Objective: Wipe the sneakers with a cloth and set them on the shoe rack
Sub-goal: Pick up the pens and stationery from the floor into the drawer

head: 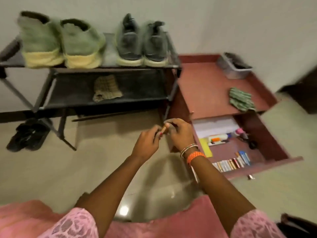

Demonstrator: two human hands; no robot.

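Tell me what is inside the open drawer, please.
The open drawer holds white paper, a white bottle, a yellow sheet and a front row of small boxes. The cabinet top covers its back part.

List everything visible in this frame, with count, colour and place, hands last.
green sneakers: 2, green with pale yellow soles, rack top shelf, left
grey sneakers: 2, dark grey, top shelf, right
shoe rack: 1, black, against wall
cloth: 1, olive, lower shelf
black shoes: pair, floor under rack
green cloth: 1, on the red-brown desk
grey tub: 1, desk back
drawer: 1, open, holding small items
left hand; right hand: together pinching a small brown object
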